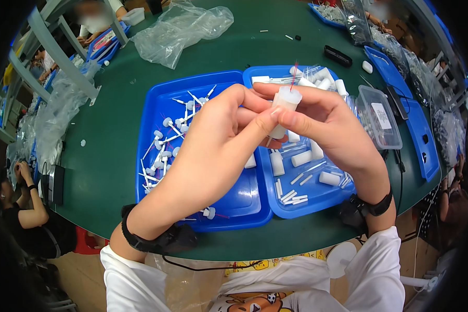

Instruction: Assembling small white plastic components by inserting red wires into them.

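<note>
Between both hands, over the two trays, I hold a small white plastic cylinder [282,121] with a flanged cap and thin red wires rising from its top. My left hand [229,125] grips it from the left, thumb against its side. From the other side my right hand [322,117] closes on it, its thumb meeting the left one near the cap. Several capped white stems with red wires [166,151] lie in the left blue tray [234,192]. White cylinders [301,158] and short white tubes [294,197] fill the right blue tray [281,208].
A clear plastic bag [184,34] lies at the back of the green table [109,151]. On the right stand a clear lidded box [380,117], a black case [338,55] and another blue tray [421,140]. Metal frame posts [62,57] rise at left. Other people sit on both sides.
</note>
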Demonstrator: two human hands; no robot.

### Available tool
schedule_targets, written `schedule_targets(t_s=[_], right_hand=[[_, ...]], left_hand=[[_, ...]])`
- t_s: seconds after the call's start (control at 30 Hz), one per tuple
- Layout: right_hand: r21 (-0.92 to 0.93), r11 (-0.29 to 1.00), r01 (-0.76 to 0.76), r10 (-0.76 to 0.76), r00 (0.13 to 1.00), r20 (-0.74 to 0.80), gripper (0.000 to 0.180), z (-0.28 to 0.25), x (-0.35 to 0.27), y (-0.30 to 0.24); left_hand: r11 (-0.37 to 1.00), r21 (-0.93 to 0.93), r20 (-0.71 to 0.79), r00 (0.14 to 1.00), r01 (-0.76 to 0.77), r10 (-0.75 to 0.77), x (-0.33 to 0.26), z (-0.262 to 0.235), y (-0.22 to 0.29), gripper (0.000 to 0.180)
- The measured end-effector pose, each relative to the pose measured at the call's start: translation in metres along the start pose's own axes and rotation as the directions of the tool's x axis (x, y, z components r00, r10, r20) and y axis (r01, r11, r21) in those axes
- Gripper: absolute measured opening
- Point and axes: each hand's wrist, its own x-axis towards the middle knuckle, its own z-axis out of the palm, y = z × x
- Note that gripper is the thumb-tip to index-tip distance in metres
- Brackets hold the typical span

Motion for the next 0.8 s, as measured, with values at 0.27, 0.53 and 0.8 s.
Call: schedule_targets(t_s=[0.27, 0.53, 0.8], right_hand=[[-0.320, 0.946, -0.043, 0.005, 0.993, -0.121, 0.024, -0.031, -0.002, -0.001], [-0.860, 0.509, -0.039, 0.365, 0.915, 0.175, 0.024, -0.026, -0.014, -0.001], [-0.886, 0.440, 0.144, 0.421, 0.839, 0.345, 0.028, -0.039, -0.013, 0.015]], left_hand=[[0.968, 0.244, -0.161, 0.987, 0.065, -0.026, -0.002, 0.005, 0.000, 0.022], [0.923, 0.370, -0.120, 0.991, 0.101, -0.060, -0.001, 0.002, 0.001, 0.018], [0.924, 0.377, -0.099, 0.995, 0.069, -0.034, 0.000, -0.001, 0.002, 0.017]])
